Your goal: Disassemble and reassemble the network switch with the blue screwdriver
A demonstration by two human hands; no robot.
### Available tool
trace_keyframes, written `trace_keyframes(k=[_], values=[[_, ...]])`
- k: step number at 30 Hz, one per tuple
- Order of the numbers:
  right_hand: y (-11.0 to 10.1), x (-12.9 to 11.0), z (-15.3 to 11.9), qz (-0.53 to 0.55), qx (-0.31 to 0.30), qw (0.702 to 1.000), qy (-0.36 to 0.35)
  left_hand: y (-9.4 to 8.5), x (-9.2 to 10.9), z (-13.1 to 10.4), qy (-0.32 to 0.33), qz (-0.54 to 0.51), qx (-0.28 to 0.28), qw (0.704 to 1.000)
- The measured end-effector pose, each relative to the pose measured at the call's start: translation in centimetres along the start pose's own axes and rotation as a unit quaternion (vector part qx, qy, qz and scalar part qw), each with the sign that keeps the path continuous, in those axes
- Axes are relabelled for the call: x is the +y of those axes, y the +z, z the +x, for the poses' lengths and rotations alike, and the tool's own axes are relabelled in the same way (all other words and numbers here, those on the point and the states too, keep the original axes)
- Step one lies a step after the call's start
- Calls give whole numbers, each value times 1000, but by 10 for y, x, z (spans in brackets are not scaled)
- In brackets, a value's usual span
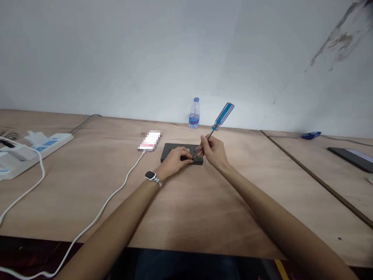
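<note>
A dark rectangular block (198,161) lies on the wooden table in front of me. My left hand (175,160) rests over its left and middle part, with thumb and fingertips near its front edge; whatever they pinch is too small to make out. Between the thumb and fingers of my right hand (215,151) is the metal shaft of a screwdriver (223,115). Its blue-and-clear handle points up and to the right, and its tip is down at the block's front edge, beside my left fingertips.
Behind the block stands a water bottle (194,115). A phone (150,140) with a white cable (115,192) lies left of it. A power strip (55,142) sits far left. On the right are a table seam (311,175), a blue object (311,135) and a dark flat device (349,157).
</note>
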State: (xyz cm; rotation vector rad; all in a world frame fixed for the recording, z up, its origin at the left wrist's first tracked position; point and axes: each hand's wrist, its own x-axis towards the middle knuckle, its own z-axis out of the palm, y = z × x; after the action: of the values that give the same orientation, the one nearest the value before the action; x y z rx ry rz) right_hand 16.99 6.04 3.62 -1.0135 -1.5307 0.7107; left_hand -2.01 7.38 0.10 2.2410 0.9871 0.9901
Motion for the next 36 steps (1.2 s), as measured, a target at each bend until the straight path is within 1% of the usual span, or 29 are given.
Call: trace_keyframes(k=[9,15,22,28,32,36], values=[[1,3,-1,19,15,1000,-5,1,3,0,-24,-11,9,1000],[2,-2,-2,26,6,1000,-2,4,5,2,-21,-7,6,1000],[3,-9,-2,-43,-6,999,-21,5,7,4,-19,67,11,997],[3,-10,-2,-68,-7,997,-40,6,14,7,-30,106,15,994],[0,-14,1,-75,6,996,-45,6,16,12,-39,89,26,995],[-3,-16,3,-87,-2,995,-39,1,16,20,-30,25,8,999]])
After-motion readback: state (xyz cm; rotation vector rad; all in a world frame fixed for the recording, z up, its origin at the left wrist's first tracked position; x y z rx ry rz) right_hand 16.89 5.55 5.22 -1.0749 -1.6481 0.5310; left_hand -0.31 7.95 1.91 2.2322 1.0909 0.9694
